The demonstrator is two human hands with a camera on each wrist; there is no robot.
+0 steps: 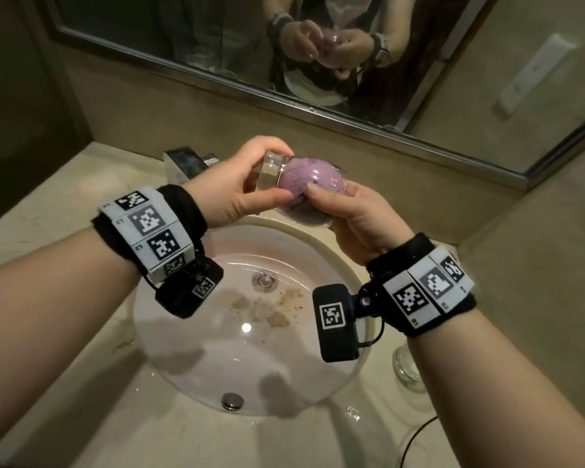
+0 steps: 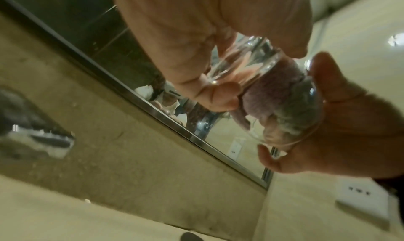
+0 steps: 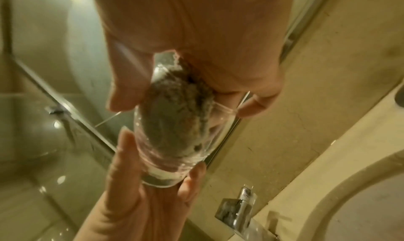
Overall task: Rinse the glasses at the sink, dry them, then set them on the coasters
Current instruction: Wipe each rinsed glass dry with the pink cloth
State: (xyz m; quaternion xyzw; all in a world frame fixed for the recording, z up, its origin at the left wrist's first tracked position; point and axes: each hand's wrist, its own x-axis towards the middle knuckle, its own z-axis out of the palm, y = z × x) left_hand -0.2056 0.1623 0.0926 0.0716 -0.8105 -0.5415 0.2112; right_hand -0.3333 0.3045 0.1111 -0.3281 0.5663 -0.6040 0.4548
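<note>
A clear drinking glass (image 1: 267, 177) lies tilted on its side above the sink (image 1: 169, 336). My left hand (image 1: 271, 172) grips its thick base between thumb and fingers. A purple cloth (image 1: 309, 180) is stuffed inside the glass. My right hand (image 1: 338, 204) holds that cloth at the mouth, thumb outside the rim. In the left wrist view the glass (image 2: 247, 66) and cloth (image 2: 275, 92) sit between both hands. The right wrist view shows the cloth (image 3: 174, 120) filling the glass (image 3: 166, 172), with my left hand's fingers (image 3: 124, 158) round the base.
A chrome faucet (image 1: 186, 163) stands behind the sink. Brown stains lie near the drain (image 1: 264, 280). A second clear glass (image 1: 406, 366) stands on the counter at right, beside a black cable (image 1: 416, 434). A mirror (image 1: 183, 35) spans the wall.
</note>
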